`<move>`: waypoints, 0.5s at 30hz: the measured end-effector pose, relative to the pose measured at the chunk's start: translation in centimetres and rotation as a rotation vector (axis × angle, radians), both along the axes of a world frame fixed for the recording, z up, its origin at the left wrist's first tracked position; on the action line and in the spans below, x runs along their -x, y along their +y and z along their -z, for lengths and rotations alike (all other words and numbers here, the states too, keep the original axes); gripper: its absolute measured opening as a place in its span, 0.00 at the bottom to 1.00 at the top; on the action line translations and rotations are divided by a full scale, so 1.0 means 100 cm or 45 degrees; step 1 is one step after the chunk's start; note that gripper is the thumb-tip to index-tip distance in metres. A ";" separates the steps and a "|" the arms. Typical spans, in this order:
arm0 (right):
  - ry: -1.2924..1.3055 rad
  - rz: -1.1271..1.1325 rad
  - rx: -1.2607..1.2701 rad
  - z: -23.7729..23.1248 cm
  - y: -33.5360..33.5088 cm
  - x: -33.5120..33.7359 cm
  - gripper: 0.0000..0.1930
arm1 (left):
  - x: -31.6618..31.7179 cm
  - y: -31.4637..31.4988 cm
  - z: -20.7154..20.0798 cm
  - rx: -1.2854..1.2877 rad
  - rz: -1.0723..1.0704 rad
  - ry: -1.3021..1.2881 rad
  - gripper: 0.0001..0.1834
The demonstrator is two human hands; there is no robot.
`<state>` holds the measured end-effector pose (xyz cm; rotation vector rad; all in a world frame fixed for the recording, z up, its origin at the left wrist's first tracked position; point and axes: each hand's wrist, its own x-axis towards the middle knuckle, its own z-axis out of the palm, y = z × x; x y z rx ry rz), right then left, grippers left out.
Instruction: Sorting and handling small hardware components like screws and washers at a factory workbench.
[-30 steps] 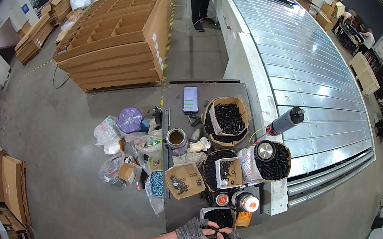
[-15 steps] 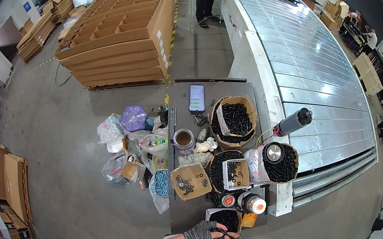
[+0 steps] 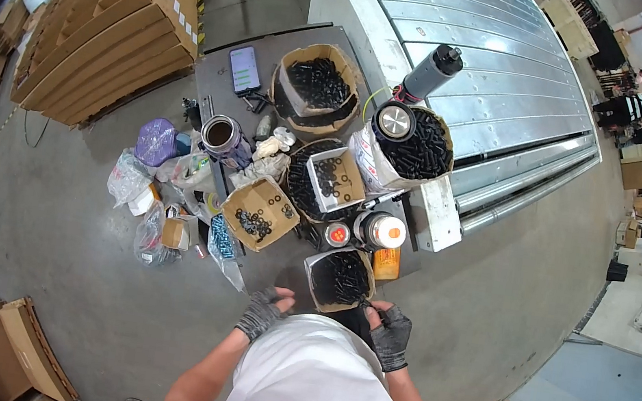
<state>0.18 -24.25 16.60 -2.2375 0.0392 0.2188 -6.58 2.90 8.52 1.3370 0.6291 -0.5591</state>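
In a grey fingerless glove, my right hand [image 3: 390, 329] is at the near right corner of a small open box [image 3: 311, 281] filled with slim black screw-like pieces [image 3: 345, 276]. Its thumb and fingertips pinch a small black piece, partly hidden at the box edge. My left hand [image 3: 266, 309], gloved alike, hovers left of the box by my white shirt. Thumb and forefinger stand a little apart, and nothing shows between them. Just beyond the box are a red-topped round can [image 3: 337, 234] and a steel flask with a white lid [image 3: 381, 231].
Small rings lie in a cardboard box [image 3: 233, 219] and a white box [image 3: 324, 203]. Larger containers of black pieces [image 3: 319, 83] stand behind, near a phone [image 3: 244, 69] and a mug [image 3: 220, 134]. A slatted metal conveyor [image 3: 470, 74] borders the table; bagged goods [image 3: 130, 178] lie left.
My hands have parted, the left moving away leftward from the right. My view has shifted down and right, so the table appears higher and further left, showing more of my shirt.
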 end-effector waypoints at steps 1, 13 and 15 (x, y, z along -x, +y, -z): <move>0.011 0.051 0.015 0.005 -0.007 0.002 0.07 | 0.005 0.002 0.001 0.002 0.002 0.003 0.16; -0.077 0.008 0.063 0.060 -0.011 -0.014 0.08 | 0.049 -0.011 0.041 -0.107 -0.107 0.051 0.13; -0.143 -0.047 0.124 0.061 -0.001 -0.023 0.08 | 0.049 -0.013 0.042 -0.091 -0.137 0.057 0.13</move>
